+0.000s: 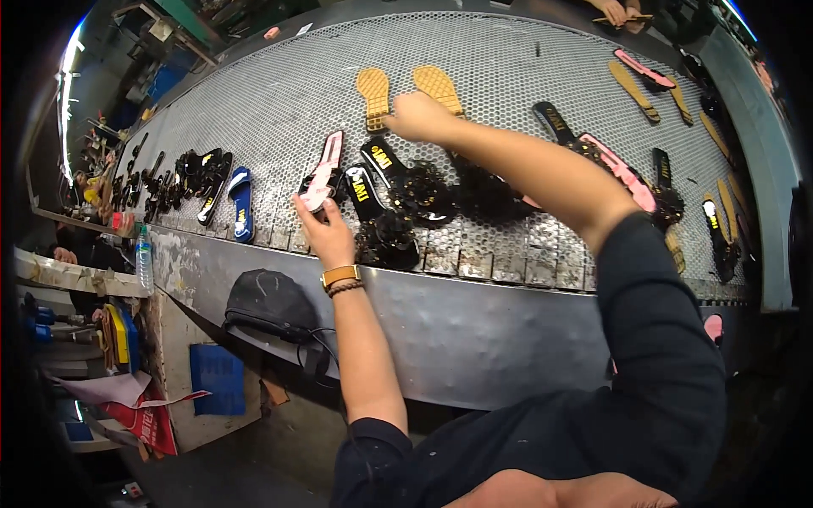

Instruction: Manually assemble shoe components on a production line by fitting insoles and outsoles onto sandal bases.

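My left hand (327, 230), with a watch strap and beaded bracelet at the wrist, grips the near end of a slipper upper (327, 165) whose pink underside faces up. My right hand (417, 117) is stretched across the table, fingers curled down beside two tan soles. The left tan sole (373, 89) lies at its fingertips. The right tan sole (435, 85) is partly covered by the hand. What its fingers hold, if anything, is hidden. Between my arms lie black slippers (362, 190) with yellow lettering and fluffy black trim (388, 237).
The perforated metal table (279, 93) has a smooth metal front edge (474, 326). More slippers and tan soles (631, 85) lie at right; a blue slipper (241, 203) and black ones (203, 173) at left. A bottle (144, 261) and black bag (271, 303) are nearby. Another person's hands (616, 12) work at the far edge.
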{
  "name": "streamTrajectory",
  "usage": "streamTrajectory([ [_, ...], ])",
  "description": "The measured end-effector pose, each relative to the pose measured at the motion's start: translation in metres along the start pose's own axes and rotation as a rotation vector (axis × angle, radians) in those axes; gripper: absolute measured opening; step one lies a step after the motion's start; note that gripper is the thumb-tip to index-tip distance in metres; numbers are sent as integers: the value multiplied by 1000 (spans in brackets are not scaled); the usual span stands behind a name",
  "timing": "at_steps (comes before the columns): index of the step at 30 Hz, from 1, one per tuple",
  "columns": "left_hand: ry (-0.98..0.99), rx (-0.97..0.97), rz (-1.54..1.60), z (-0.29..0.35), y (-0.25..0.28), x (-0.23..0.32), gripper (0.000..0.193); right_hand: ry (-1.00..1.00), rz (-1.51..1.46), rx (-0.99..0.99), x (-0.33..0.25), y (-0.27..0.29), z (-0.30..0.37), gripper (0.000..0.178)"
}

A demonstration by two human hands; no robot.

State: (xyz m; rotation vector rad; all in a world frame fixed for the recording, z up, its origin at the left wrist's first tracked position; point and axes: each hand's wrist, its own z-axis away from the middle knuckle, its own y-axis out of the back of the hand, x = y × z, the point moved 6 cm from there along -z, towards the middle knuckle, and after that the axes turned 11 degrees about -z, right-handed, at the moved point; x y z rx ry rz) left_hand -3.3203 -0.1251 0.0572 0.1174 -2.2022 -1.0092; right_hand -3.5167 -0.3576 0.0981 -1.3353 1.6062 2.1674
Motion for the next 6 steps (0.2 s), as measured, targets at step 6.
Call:
streamTrajectory([
  [6,158,-86,35,-5,-7,-38,53,-328,40,138,21,-94,-94,85],
])
